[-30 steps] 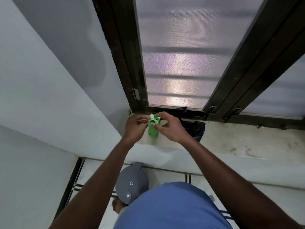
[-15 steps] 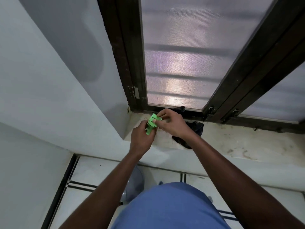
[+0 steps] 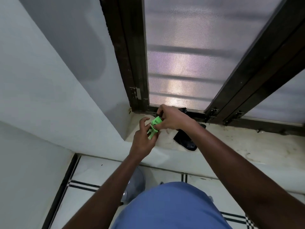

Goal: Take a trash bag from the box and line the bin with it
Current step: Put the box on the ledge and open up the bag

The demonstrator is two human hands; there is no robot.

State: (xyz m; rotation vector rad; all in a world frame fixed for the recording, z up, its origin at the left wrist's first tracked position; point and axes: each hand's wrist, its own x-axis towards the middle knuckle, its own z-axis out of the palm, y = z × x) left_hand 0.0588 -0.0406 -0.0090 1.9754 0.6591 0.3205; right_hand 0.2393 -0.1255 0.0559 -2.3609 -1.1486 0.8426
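Shirt point(image 3: 171, 207), blue, fills the near bottom edge, and the grey bin point(image 3: 134, 187) shows only as a sliver left of it on the tiled floor, more hidden than a second ago, when its lid was in plain sight. Beyond the shirt both forearms reach up to the sill point(image 3: 231, 146), where the hands meet over its left end. Compared with half a second ago the left hand point(image 3: 143, 138) sits lower and has loosened: its fingers now curl under the green box point(image 3: 154, 128) with the upper ones spread clear of it. The right hand point(image 3: 171, 118) has moved up toward the window frame point(image 3: 132, 63) and pinches the box's far end, where something dark shows at the fingertips; whether that is a bag coming out cannot be told. The box is tilted, held just above the sill near its front edge. Right of the box, partly behind the right wrist, a black bag point(image 3: 184, 141) lies crumpled on the sill. Further right the sill runs bare and stained. Behind it the frame and frosted pane close off the far side; the wall point(image 3: 49, 80) hems in the left.
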